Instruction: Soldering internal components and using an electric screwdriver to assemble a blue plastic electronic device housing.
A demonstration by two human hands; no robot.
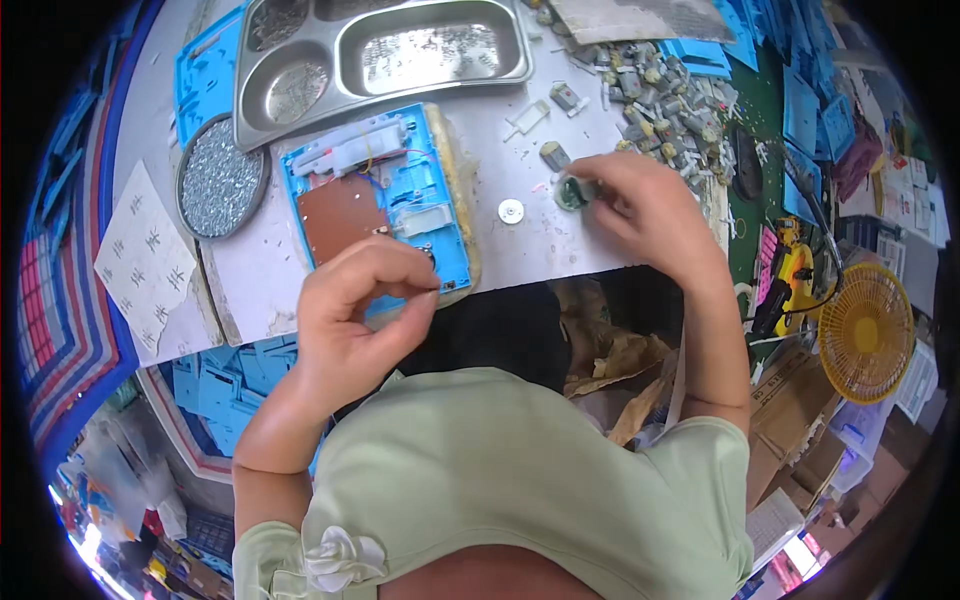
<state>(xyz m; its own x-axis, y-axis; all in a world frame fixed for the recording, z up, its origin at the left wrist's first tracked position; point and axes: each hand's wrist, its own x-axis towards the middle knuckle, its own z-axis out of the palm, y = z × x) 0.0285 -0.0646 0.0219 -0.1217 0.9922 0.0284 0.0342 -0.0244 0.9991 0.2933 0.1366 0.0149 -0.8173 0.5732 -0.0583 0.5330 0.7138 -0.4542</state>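
Observation:
A blue plastic casing (pixel 455 230) lies open on the table, holding a brown board (pixel 340 218), thin wires and white plastic parts. Over its near right corner is my left hand (pixel 360 310), thumb and forefinger pinched together; whatever they hold is too small to make out. My right hand (pixel 645 205) is to the right of the casing, fingers curled at a small round dish (pixel 570 194) with dark contents. Its fingertips are partly hidden, and I cannot make out what is in them. Between the hands lies a white disc (pixel 511 211).
A steel compartment tray (pixel 385 105) and a round dish of small screws (pixel 222 178) stand behind and left. Small grey motors (pixel 650 110) are heaped at the back right. Marked paper (pixel 150 255) lies left; a yellow fan (pixel 866 333) stands at right.

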